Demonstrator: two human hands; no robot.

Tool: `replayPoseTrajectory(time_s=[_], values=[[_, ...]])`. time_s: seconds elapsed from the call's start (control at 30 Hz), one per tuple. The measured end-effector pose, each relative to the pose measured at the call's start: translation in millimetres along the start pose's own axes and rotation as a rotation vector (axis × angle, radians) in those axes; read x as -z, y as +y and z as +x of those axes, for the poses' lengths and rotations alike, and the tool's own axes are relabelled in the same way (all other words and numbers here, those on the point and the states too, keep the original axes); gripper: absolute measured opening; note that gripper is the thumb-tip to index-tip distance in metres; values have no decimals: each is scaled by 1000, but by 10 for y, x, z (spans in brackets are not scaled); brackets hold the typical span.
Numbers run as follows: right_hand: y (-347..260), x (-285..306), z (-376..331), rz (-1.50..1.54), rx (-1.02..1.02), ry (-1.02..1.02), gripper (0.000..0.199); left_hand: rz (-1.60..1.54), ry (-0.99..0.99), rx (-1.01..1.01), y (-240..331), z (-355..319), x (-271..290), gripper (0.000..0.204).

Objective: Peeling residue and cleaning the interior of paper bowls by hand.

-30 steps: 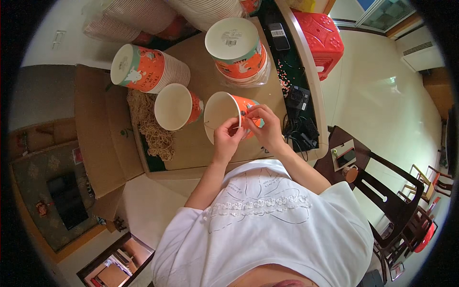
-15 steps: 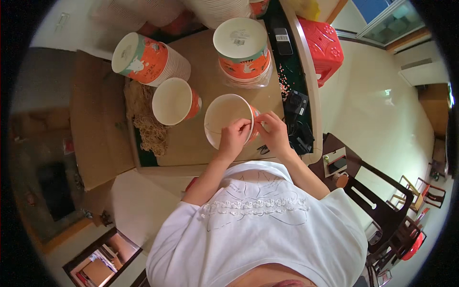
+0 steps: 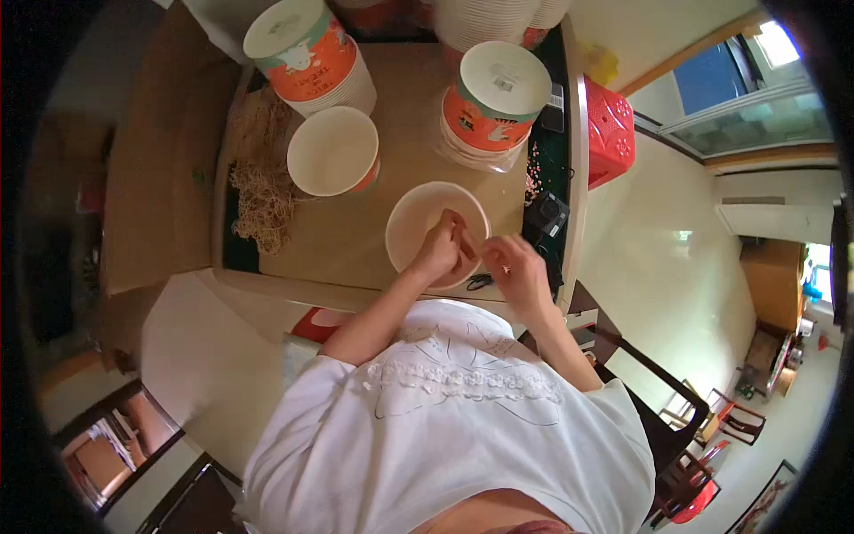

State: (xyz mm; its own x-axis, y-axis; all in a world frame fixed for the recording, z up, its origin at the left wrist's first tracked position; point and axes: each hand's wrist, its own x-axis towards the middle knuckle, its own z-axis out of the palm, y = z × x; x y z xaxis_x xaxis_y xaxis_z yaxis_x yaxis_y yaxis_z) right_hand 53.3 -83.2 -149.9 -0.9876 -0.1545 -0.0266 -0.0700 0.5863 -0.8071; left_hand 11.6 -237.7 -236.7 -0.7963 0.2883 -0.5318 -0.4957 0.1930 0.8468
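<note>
Near the table's front edge, an open paper bucket (image 3: 411,214) with a white inside faces up, its mouth toward me. My left hand (image 3: 436,251) reaches over its opening, fingers curled inward at the right part of the rim. Just outside that rim is my right hand (image 3: 519,278), its thumb and fingers pinched together. Whatever thin thing the fingertips hold is too small to make out. Behind and to the left, a second open paper bucket (image 3: 331,149) stands apart from both hands. A tangled heap of tan string loops (image 3: 264,209) lies at the table's left.
Stacked orange-and-green paper buckets (image 3: 311,62) rise at the back left, and another upturned stack (image 3: 494,111) at the back right. Small pink beads (image 3: 533,173) and a black device (image 3: 545,214) line the right edge. A red stool (image 3: 610,133) stands beyond; cardboard (image 3: 165,151) is left.
My view has shifted, and the near bucket's mouth now faces me more. My left hand has moved deeper over the opening, while my right hand has drawn slightly away from the rim.
</note>
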Motion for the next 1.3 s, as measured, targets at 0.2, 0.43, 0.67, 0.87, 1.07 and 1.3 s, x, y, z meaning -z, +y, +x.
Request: replayPoseTrajectory(time_s=[0.2,0.43,0.67,0.87,1.07,1.3], values=[[338,-18,474,-199,202,-84,10,-42,100,-292,-198,95,-65,11],[519,-66,513,-303,201,-295,12,70,233,-474,-245,135,-66,8],[505,-41,405,-230,119,-204,7,36,246,-562,-183,88,-77,12],[602,-5,378,15,-46,-137,9,223,-27,-792,-121,-139,-266,29],[573,13,355,59,-31,-140,9,350,-101,-580,-308,-49,-239,32],[481,34,277,-99,146,-244,5,-150,161,-215,-325,136,-245,8]])
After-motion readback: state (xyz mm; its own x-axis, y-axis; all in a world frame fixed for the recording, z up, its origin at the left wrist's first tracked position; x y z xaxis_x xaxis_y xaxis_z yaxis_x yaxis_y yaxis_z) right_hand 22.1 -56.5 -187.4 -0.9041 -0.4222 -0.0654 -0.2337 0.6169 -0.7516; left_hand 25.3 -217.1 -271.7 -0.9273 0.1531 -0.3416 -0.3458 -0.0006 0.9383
